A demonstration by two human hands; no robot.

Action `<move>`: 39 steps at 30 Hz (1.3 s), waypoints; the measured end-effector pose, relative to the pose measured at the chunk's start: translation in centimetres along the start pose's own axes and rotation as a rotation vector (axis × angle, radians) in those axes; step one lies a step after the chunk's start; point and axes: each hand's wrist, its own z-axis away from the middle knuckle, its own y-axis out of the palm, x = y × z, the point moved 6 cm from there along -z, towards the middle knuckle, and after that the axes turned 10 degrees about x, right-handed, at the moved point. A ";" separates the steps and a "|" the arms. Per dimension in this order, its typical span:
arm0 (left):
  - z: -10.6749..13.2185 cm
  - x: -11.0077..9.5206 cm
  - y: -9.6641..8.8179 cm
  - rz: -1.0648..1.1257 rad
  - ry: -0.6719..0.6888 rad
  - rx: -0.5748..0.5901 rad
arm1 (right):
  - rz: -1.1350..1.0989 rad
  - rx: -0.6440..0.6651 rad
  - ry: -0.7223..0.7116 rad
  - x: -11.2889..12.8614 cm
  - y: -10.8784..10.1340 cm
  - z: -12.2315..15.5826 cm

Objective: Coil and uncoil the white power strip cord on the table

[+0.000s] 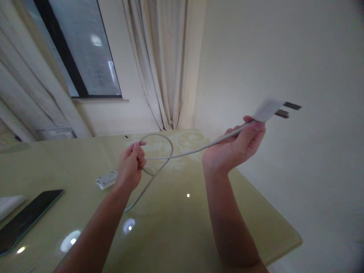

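My right hand (237, 146) is raised above the table's far right side, fingers closed round a white cable (182, 153) just below its white plug (267, 109), whose dark prongs (287, 110) point right. The cable runs left in a loop to my left hand (131, 165), which pinches it with closed fingers. Behind the left hand lies a white power strip (106, 180) on the table, partly hidden by the hand. More cable hangs from the left hand down to the tabletop.
A glossy pale green table (176, 220) fills the lower view, its right edge near the wall. A dark phone (27, 218) lies at the left, next to a white object (10, 204). Curtains (162, 64) and a window (82, 49) stand behind.
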 end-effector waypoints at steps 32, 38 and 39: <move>3.8 -6.5 3.5 -0.213 0.213 0.136 | 0.790 1.329 0.047 -4.1 6.3 7.2; 2.2 -2.5 3.5 -0.489 -0.010 0.375 | 0.699 1.294 0.031 -3.6 6.6 7.9; 2.2 -1.7 4.1 -0.486 -0.020 0.445 | 0.670 1.314 0.021 -3.5 6.7 8.2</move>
